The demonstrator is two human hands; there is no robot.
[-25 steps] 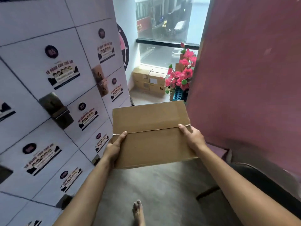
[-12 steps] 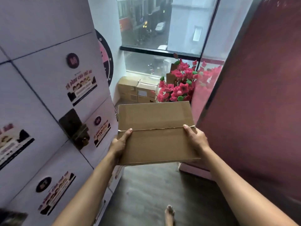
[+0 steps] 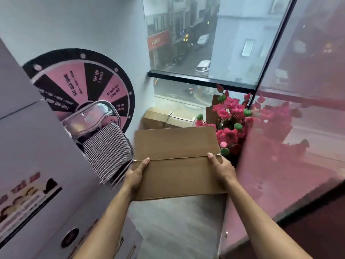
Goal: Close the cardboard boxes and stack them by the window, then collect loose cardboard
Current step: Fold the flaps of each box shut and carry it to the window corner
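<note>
A closed brown cardboard box (image 3: 177, 161) is held in front of me above the floor, its two top flaps meeting along a seam. My left hand (image 3: 135, 175) grips its left side with the thumb on top. My right hand (image 3: 221, 170) grips the right side, thumb lying on the seam. Beyond the box, other closed cardboard boxes (image 3: 160, 117) stand on the floor under the window (image 3: 205, 53); the held box hides their lower part.
White lockers (image 3: 37, 165) line the left side, with a chrome chair (image 3: 100, 139) and a pink-and-black prize wheel (image 3: 87, 85) behind them. Pink artificial flowers (image 3: 231, 118) stand right of the boxes. A pink partition (image 3: 289, 156) closes the right. Grey floor (image 3: 177, 227) lies below.
I have walked forward along the lockers toward the window with the box in both hands. The chair and prize wheel have come into view, and the stacked boxes are closer.
</note>
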